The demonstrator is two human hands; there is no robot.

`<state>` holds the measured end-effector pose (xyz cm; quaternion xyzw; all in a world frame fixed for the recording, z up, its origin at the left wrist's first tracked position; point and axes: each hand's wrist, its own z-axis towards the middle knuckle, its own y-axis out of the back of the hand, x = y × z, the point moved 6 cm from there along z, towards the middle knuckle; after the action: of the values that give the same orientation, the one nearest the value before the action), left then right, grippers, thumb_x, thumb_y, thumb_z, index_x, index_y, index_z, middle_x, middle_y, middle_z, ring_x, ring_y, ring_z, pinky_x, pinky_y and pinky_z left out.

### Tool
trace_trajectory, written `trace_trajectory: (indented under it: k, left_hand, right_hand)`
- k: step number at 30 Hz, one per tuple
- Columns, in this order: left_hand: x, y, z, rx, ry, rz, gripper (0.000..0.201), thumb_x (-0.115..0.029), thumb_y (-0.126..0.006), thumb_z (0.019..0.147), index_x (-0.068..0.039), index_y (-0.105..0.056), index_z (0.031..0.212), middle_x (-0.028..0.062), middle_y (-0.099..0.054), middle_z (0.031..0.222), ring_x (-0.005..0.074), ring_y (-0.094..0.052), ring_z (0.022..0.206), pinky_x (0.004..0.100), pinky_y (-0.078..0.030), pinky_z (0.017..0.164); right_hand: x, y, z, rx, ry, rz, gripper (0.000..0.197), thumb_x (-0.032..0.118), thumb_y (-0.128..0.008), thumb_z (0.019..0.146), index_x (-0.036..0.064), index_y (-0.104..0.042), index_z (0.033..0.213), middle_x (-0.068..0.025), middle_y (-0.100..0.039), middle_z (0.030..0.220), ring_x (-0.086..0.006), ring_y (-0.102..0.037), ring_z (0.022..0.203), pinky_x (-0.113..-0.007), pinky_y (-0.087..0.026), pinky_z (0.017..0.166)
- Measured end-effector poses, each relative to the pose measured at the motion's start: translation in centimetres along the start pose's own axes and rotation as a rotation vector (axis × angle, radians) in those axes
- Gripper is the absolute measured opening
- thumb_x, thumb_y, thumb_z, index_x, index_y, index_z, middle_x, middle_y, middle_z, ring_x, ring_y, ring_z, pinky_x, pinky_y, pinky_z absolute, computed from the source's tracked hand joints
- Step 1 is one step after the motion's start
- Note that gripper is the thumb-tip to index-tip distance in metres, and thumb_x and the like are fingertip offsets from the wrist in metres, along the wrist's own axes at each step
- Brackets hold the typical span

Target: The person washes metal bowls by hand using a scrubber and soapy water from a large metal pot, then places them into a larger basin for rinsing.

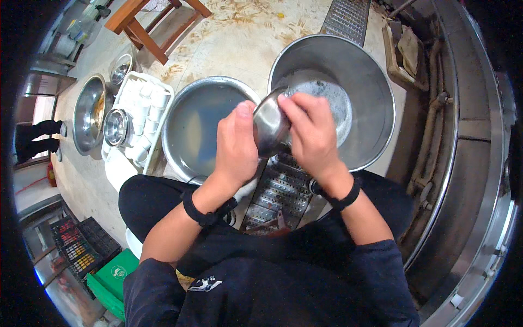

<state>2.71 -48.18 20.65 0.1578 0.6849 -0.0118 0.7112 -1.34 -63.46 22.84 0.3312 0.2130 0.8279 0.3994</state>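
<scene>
A small stainless steel bowl (271,124) is tilted on its side between my two hands, above the gap between a basin and a pot. My left hand (237,144) is closed on its left side, thumb up along the edge. On the other side my right hand (315,133) grips it, thumb and fingers at the rim. Whether anything else is inside the bowl is hidden. To the right stands a deep metal pot (376,117) with foamy water in it. A wide metal basin (173,111) of cloudy water sits to the left.
A white crate (168,109) of white cups, with a small metal bowl (115,127) at its left edge, stands beside a large metal basin (81,111). A wooden stool (133,27) is beyond. Metal drain grating (275,188) runs below my hands; pipes (430,136) line the right.
</scene>
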Motion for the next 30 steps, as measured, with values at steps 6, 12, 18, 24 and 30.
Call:
trace_trajectory:
  k: [6,12,18,24,30]
  left_hand:
    - [1.4,-0.4,0.8,-0.004,-0.027,-0.186,0.058,-0.039,-0.027,0.111,0.002,-0.057,0.083,0.0106,-0.053,0.066,0.0164,-0.047,0.065,0.0359,-0.04,0.061]
    - [1.1,-0.2,1.1,-0.02,-0.054,-0.13,0.063,-0.048,-0.022,0.111,-0.006,-0.062,0.085,-0.0048,-0.052,0.069,0.0074,-0.042,0.063,0.0285,-0.034,0.058]
    - [2.0,-0.2,1.8,-0.12,-0.063,0.049,0.058,-0.043,-0.025,0.112,-0.004,-0.06,0.088,0.0012,-0.058,0.08,0.0119,-0.049,0.073,0.0289,-0.044,0.072]
    - [2.3,-0.4,1.0,-0.09,0.065,-0.102,0.052,-0.037,-0.031,0.111,0.004,-0.058,0.093,0.0197,-0.061,0.083,0.03,-0.056,0.077,0.0405,-0.047,0.078]
    - [1.1,0.5,1.5,-0.113,0.042,-0.049,0.045,-0.03,-0.039,0.11,0.004,-0.059,0.089,0.0206,-0.059,0.072,0.0292,-0.058,0.067,0.0412,-0.046,0.066]
  right_hand:
    - [2.8,-0.8,-0.4,0.066,0.193,0.076,0.035,0.008,-0.066,0.075,0.0032,-0.07,0.109,-0.0101,-0.065,0.107,-0.0269,-0.06,0.081,-0.038,-0.05,0.071]
    - [-2.0,-0.4,0.0,-0.011,-0.185,0.196,0.033,-0.006,-0.058,0.085,0.0016,-0.067,0.115,-0.0168,-0.064,0.108,-0.0347,-0.061,0.095,-0.039,-0.052,0.085]
    - [-6.0,2.4,0.1,-0.55,-0.671,0.765,0.031,-0.006,-0.057,0.095,0.0014,-0.056,0.125,-0.009,-0.06,0.118,-0.0168,-0.057,0.108,-0.032,-0.047,0.097]
    - [-3.4,-0.4,-1.0,-0.272,-0.608,0.53,0.024,-0.005,-0.059,0.092,-0.0016,-0.058,0.116,-0.0102,-0.058,0.112,-0.0204,-0.058,0.106,-0.033,-0.047,0.094]
    - [-1.3,-0.3,0.3,0.046,-0.246,0.251,0.015,0.002,-0.064,0.087,-0.0016,-0.066,0.102,-0.0185,-0.062,0.107,-0.0355,-0.061,0.101,-0.043,-0.049,0.092]
